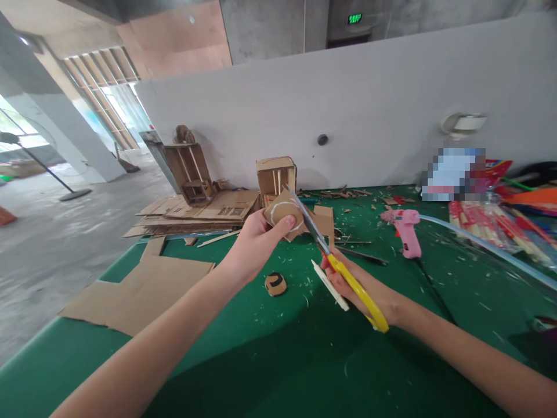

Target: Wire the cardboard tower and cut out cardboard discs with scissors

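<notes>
My left hand (256,241) pinches a small piece of cardboard (278,210) that has a white curved line drawn on it. Yellow-handled scissors (354,287) are gripped in my right hand (348,278), their blades against the right edge of that piece. Below the hands, a small rounded cardboard piece (275,284) with a dark mark lies on the green table. A white pen-like stick (329,285) shows just beside my right hand; whether the fingers touch it I cannot tell.
Stacked cardboard (217,208) and a cardboard frame (188,171) stand at the back left, with a small cardboard box (277,174) behind my hands. A large cardboard sheet (148,293) lies left. A pink glue gun (408,232) and packaged sticks (491,232) are right.
</notes>
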`<state>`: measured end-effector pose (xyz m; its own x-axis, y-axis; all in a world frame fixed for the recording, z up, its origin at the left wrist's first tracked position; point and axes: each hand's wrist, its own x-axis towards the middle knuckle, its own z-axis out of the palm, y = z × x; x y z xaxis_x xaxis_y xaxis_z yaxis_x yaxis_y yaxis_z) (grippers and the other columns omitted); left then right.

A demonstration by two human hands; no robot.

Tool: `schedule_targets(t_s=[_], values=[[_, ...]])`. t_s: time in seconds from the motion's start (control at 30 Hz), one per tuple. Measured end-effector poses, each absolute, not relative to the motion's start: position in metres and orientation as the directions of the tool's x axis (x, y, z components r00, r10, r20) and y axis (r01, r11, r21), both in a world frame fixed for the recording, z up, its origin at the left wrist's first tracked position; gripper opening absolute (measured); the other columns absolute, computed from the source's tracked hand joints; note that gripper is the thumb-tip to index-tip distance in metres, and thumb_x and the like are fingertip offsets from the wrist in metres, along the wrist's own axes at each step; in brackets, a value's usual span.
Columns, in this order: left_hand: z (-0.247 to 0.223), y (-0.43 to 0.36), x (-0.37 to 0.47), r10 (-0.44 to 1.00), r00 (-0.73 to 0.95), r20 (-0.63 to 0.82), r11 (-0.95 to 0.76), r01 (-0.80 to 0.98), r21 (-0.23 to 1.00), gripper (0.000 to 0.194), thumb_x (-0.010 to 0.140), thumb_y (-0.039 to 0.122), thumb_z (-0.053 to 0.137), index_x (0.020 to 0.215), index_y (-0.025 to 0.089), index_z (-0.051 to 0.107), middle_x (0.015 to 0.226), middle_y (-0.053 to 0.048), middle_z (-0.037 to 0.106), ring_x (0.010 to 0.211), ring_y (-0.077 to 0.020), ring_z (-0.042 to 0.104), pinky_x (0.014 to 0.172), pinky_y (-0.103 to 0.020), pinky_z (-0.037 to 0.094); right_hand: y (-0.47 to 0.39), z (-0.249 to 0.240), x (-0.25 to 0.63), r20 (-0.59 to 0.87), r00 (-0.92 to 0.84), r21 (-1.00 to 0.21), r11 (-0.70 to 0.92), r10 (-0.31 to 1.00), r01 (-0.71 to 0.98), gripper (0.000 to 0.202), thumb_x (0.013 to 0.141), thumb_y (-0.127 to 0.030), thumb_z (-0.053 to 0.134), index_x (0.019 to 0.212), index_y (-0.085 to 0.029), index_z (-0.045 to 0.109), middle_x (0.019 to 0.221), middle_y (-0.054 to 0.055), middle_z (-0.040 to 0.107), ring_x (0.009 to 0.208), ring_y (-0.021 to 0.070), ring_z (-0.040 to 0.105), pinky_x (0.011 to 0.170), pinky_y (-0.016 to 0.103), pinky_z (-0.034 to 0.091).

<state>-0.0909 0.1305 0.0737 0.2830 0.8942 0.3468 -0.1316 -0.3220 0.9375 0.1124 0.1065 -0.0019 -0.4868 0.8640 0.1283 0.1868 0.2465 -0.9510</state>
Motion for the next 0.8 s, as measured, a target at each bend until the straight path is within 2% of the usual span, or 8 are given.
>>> schedule_targets(t_s=[0.13, 0.27, 0.37, 0.47, 0.63, 0.8], values=[[0.077, 0.131, -0.095, 0.872, 0.33, 0.363, -0.368, -0.048, 0.928, 0.027, 0.088, 0.03, 0.055, 0.067, 0.016, 0.047, 0.065, 0.003, 0.038, 0.061, -0.009, 0.034, 0.059, -0.024, 0.031, 0.11, -0.002, 0.112, 0.197, -0.484, -0.887, 0.365, 0.853, 0.282, 0.037, 0.086, -0.058, 0.048, 0.086, -0.021, 0.044, 0.073, -0.001, 0.043, 0.059, 0.0114, 0.04, 0.05, 0.025, 0.039], [0.079, 0.132, -0.098, 0.872, 0.344, 0.348, -0.372, 0.004, 0.928, 0.027, 0.088, 0.03, 0.054, 0.067, 0.016, 0.046, 0.065, 0.002, 0.039, 0.061, -0.0097, 0.037, 0.059, -0.025, 0.032, 0.114, -0.003, 0.112, 0.22, -0.531, -0.831, 0.442, 0.818, 0.337, 0.03, 0.09, -0.049, 0.046, 0.081, -0.021, 0.041, 0.068, -0.002, 0.042, 0.055, 0.0099, 0.037, 0.047, 0.024, 0.034], [0.081, 0.133, -0.1, 0.863, 0.374, 0.339, -0.378, 0.033, 0.925, 0.025, 0.088, 0.03, 0.054, 0.069, 0.016, 0.048, 0.066, 0.002, 0.042, 0.062, -0.01, 0.039, 0.06, -0.025, 0.034, 0.114, -0.002, 0.112, 0.223, -0.521, -0.83, 0.44, 0.824, 0.341, 0.032, 0.089, -0.05, 0.047, 0.078, -0.022, 0.039, 0.064, -0.004, 0.039, 0.052, 0.0093, 0.035, 0.045, 0.024, 0.032], [0.084, 0.134, -0.102, 0.848, 0.407, 0.339, -0.396, 0.061, 0.916, 0.023, 0.089, 0.03, 0.052, 0.071, 0.016, 0.049, 0.068, 0.001, 0.044, 0.065, -0.0106, 0.041, 0.062, -0.025, 0.034, 0.113, -0.002, 0.113, 0.212, -0.497, -0.848, 0.411, 0.841, 0.334, 0.033, 0.087, -0.053, 0.049, 0.079, -0.022, 0.04, 0.067, -0.003, 0.04, 0.053, 0.0098, 0.036, 0.046, 0.025, 0.035], [0.092, 0.133, -0.107, 0.84, 0.434, 0.326, -0.434, 0.177, 0.883, 0.026, 0.089, 0.027, 0.051, 0.066, 0.016, 0.045, 0.065, 0.003, 0.04, 0.061, -0.0097, 0.037, 0.059, -0.025, 0.03, 0.111, -0.003, 0.117, 0.193, -0.557, -0.872, 0.402, 0.808, 0.28, 0.03, 0.088, -0.051, 0.047, 0.093, -0.021, 0.044, 0.083, 0.002, 0.047, 0.065, 0.0128, 0.044, 0.059, 0.028, 0.044], [0.097, 0.13, -0.108, 0.838, 0.461, 0.29, -0.433, 0.241, 0.868, 0.028, 0.089, 0.024, 0.05, 0.063, 0.017, 0.042, 0.063, 0.003, 0.037, 0.059, -0.0095, 0.035, 0.057, -0.026, 0.029, 0.107, -0.004, 0.111, 0.211, -0.471, -0.882, 0.375, 0.856, 0.286, 0.035, 0.086, -0.056, 0.049, 0.092, -0.021, 0.047, 0.078, 0.002, 0.046, 0.065, 0.0139, 0.042, 0.054, 0.027, 0.041]])
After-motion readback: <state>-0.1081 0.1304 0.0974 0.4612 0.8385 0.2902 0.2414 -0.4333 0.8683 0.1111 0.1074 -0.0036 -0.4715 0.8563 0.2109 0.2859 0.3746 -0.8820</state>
